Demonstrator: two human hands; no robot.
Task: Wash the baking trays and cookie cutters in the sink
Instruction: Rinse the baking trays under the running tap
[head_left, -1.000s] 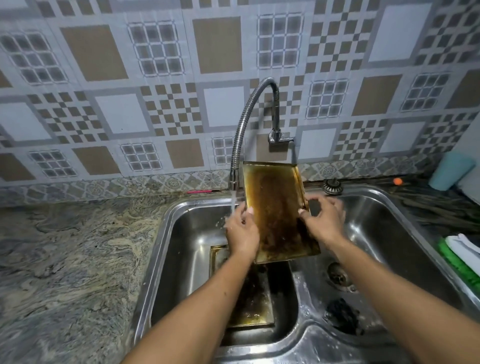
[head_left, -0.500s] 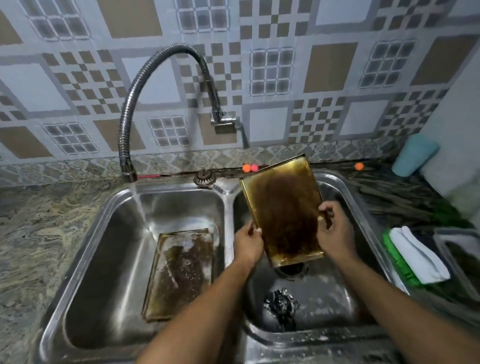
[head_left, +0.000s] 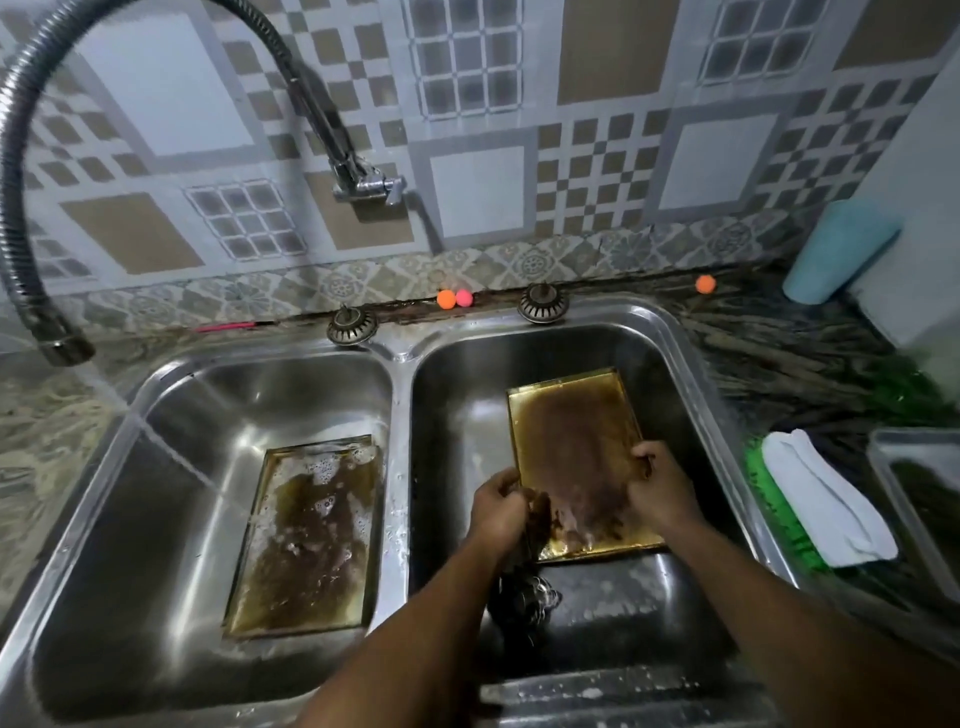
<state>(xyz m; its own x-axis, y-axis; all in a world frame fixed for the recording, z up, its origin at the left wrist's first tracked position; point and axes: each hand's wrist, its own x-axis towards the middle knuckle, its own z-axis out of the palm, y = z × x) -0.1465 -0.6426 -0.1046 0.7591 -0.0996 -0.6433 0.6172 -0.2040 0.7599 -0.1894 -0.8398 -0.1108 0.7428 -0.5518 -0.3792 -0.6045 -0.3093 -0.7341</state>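
Note:
A stained golden baking tray (head_left: 576, 457) lies low in the right basin of the steel double sink (head_left: 400, 364). My left hand (head_left: 498, 506) grips its near-left edge and my right hand (head_left: 660, 488) grips its right edge, fingers curled over the rim. A dark scouring pad (head_left: 524, 597) sits in the basin just below my left hand; whether the hand touches it is unclear. A second dirty tray (head_left: 311, 540) with suds lies flat in the left basin. No cookie cutters are visible.
The flexible faucet (head_left: 31, 208) runs a thin stream into the left basin. Two drain strainers (head_left: 351, 325) sit on the back rim. On the right counter are a white cloth (head_left: 826, 499), a green brush (head_left: 779, 514), a metal tray (head_left: 924, 493) and a teal cup (head_left: 836, 249).
Both hands carried the tray from under the faucet over to the right basin and lowered it from tilted upright to nearly flat inside it.

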